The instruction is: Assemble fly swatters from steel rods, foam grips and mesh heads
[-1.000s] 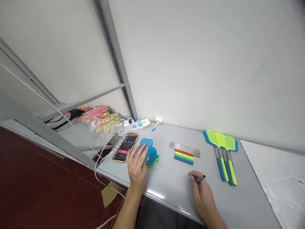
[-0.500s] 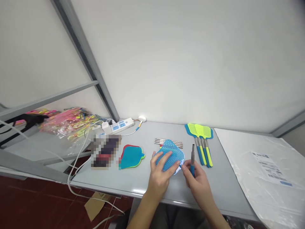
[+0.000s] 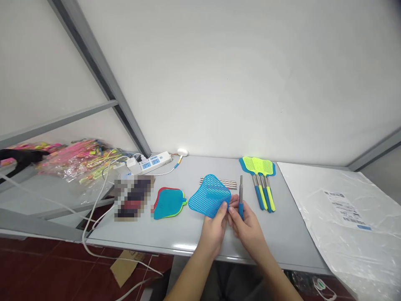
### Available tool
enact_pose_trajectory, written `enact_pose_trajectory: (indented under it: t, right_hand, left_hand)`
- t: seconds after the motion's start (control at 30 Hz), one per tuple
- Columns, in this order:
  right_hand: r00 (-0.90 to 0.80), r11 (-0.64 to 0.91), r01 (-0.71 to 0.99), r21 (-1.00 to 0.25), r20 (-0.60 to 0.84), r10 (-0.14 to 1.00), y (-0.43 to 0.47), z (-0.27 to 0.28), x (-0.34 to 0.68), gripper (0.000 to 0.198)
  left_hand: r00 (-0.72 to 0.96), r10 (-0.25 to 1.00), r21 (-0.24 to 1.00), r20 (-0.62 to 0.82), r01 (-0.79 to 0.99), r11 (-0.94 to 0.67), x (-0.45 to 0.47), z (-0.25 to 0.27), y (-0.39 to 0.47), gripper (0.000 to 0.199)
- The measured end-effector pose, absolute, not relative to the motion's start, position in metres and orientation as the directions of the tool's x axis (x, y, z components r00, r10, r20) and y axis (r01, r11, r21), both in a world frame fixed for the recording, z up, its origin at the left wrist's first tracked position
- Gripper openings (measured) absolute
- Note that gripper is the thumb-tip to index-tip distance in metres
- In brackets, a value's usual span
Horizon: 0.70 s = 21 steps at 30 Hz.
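Note:
My left hand (image 3: 215,232) pinches a blue perforated fly swatter head (image 3: 210,195) near its neck, thumb on top. Close against it, my right hand (image 3: 248,228) has thumb and finger at the neck of that head. The same right hand also holds a telescopic handle (image 3: 241,196), metal with a blue grip, standing nearly upright and apart from the head. Behind the blue head lie several thin metal rods (image 3: 230,184) and a bit of something red, mostly covered. To the left rests a stack of swatter heads (image 3: 170,202), blue on top, with red and yellow-green edges showing.
Assembled swatters (image 3: 262,179) in yellow-green and blue lie at the back right. Beside them spreads a white plastic sheet (image 3: 313,196) with a printed label. A power strip (image 3: 156,162) with white cables, a pixelated item (image 3: 133,198) and bagged colourful goods (image 3: 81,161) are on the left.
My left hand has shifted from lying spread over the blue head to pinching its neck. The head has turned to point left, and both hands are closer together.

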State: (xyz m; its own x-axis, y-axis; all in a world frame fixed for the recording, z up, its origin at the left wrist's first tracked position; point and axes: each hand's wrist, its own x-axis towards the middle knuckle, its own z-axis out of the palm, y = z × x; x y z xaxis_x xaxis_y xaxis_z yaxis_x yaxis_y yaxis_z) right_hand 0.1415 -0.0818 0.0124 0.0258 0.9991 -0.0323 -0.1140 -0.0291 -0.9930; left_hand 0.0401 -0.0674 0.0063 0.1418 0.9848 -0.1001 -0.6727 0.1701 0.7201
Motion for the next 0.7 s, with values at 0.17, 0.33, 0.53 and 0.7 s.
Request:
enact_pose_trajectory:
  t: [0.17, 0.33, 0.53, 0.7]
  right_hand:
    - [-0.032, 0.139, 0.398, -0.907, 0.138, 0.99, -0.094, 0.004, 0.169, 0.031]
    - [-0.095, 0.29, 0.561, -0.776, 0.288, 0.953, -0.101, -0.003, 0.173, 0.029]
    - [-0.184, 0.398, 0.57, -0.719, 0.361, 0.914, -0.103, 0.002, 0.164, 0.027]
    - [-0.198, 0.401, 0.58, -0.71, 0.354, 0.914, -0.108, 0.004, 0.165, 0.029]
  left_hand:
    - [0.011, 0.996, 0.633, -0.093, -0.771, 0.067, 0.025, 0.025, -0.046, 0.026]
    - [0.001, 0.997, 0.685, -0.081, -0.727, 0.057, 0.016, 0.038, -0.047, 0.027]
    - [0.049, 0.994, 0.683, -0.096, -0.723, 0.102, 0.013, 0.042, -0.058, 0.033]
    - [0.012, 0.997, 0.672, -0.081, -0.738, 0.064, 0.007, 0.041, -0.062, 0.032]
